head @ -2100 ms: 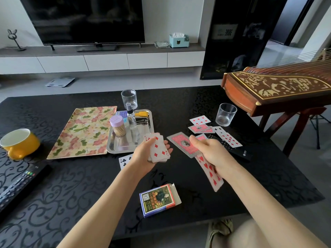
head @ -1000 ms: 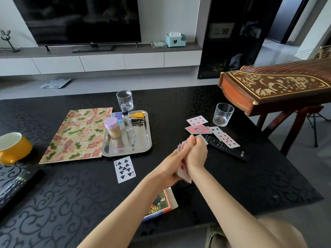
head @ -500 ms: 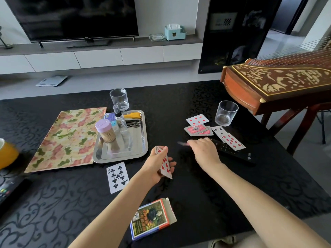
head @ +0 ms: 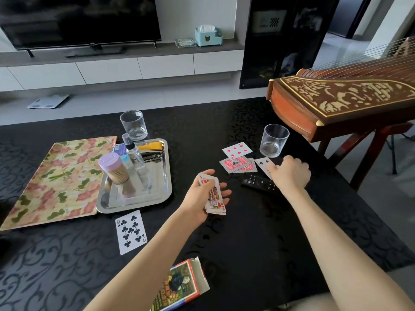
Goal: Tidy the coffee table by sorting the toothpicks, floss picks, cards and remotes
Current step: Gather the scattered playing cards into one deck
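Note:
My left hand (head: pixel 196 199) grips a stack of playing cards (head: pixel 213 196) with a red king on top, held above the middle of the black coffee table (head: pixel 258 239). My right hand (head: pixel 290 173) is further right, knuckles up, its curled fingers and thumb on a spade card (head: pixel 263 164) that lies across a black remote (head: pixel 258 182). A diamond card (head: pixel 237 149) and face-down red-backed cards (head: pixel 235 164) lie just left of that hand. A nine of clubs (head: pixel 131 232) lies face up near the steel tray (head: pixel 134 204). The open card box (head: pixel 179 286) sits at the near edge.
The steel tray holds a lilac-lidded toothpick jar (head: pixel 113 168), a spray bottle (head: pixel 132 151) and a yellow item (head: pixel 152 145). A floral tray (head: pixel 56 180) lies to its left. Two glasses (head: pixel 134 124) (head: pixel 274 140) stand on the table. A wooden zither (head: pixel 348 97) overhangs the right corner.
My right hand added cards to the stack in my left hand, then reached right to the spade card on the remote. My left hand keeps the stack.

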`<state>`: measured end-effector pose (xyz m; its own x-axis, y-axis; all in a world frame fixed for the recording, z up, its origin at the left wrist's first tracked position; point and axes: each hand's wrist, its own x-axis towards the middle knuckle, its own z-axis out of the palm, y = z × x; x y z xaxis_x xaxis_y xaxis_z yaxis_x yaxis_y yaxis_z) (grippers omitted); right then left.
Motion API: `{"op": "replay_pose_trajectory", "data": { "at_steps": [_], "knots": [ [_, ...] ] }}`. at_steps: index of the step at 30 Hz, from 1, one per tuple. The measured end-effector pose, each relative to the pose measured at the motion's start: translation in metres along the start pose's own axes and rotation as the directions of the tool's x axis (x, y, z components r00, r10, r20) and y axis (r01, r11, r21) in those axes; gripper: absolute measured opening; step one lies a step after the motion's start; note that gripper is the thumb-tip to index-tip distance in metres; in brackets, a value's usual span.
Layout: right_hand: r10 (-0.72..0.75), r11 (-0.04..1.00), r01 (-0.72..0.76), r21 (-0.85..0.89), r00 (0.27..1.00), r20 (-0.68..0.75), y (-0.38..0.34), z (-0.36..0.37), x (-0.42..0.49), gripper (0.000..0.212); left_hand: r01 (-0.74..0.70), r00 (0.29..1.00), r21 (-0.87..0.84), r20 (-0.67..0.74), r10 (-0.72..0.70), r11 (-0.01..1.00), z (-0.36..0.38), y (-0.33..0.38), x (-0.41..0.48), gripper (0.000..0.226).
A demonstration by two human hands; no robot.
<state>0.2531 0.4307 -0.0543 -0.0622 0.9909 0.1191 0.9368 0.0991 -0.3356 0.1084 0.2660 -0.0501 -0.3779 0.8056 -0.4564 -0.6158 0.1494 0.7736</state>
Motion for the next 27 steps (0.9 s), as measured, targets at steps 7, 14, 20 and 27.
{"op": "replay_pose_trajectory", "data": {
  "at_steps": [7, 14, 20, 27],
  "knots": [
    [0.125, 0.992, -0.115, -0.049, 0.924, 0.362, -0.004, 0.019, 0.035, 0.055, 0.075, 0.996, -0.051, -0.034, -0.077, 0.996, -0.007, 0.004, 0.008, 0.032],
    [-0.129, 0.827, -0.099, 0.554, 0.925, 0.357, -0.048, -0.007, -0.010, 0.018, 0.021, 0.992, -0.093, -0.118, -0.032, 0.995, -0.017, 0.001, 0.026, 0.045],
    [-0.488, 0.862, 0.379, 0.337, 0.803, 0.342, -0.092, 0.017, -0.074, 0.039, -0.005, 0.998, -0.084, -0.056, 0.001, 0.996, -0.012, -0.002, 0.028, 0.028],
    [-0.385, 0.853, 0.479, -0.208, 0.846, 0.368, -0.066, 0.069, -0.017, 0.060, -0.067, 0.977, -0.216, -0.212, 0.020, 0.974, -0.046, 0.013, 0.027, 0.020]
  ]
}}
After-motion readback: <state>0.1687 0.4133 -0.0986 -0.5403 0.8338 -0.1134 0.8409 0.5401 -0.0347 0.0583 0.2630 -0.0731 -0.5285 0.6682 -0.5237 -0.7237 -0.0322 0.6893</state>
